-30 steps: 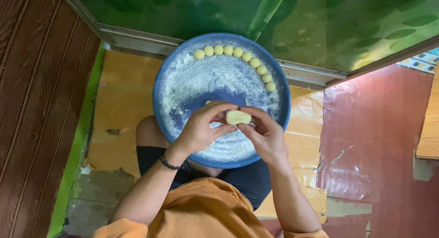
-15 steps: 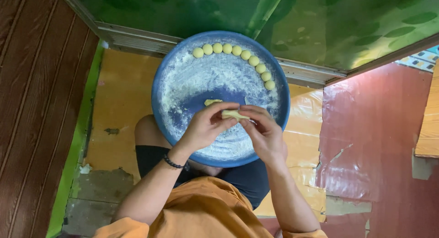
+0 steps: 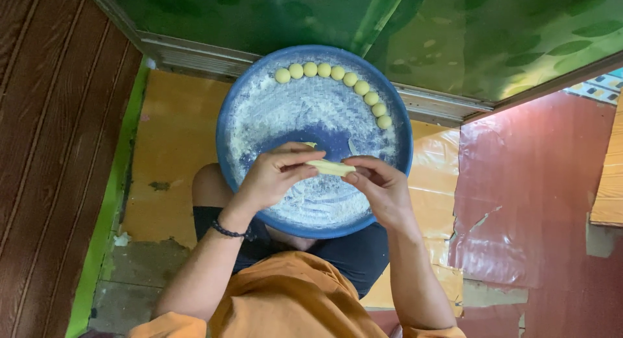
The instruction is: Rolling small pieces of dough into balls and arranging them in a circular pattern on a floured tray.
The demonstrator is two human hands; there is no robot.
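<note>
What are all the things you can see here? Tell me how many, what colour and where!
tray: one, round, blue, dusted with white flour, on the person's lap
dough balls: nine, pale yellow, in a curved row along the tray's far rim
dough piece: one, pale yellow, stretched between both hands over the tray
bracelet: one, black, on the left wrist
shirt: one, orange, at the bottom
left hand: pinching the dough's left end
right hand: pinching its right end
</note>
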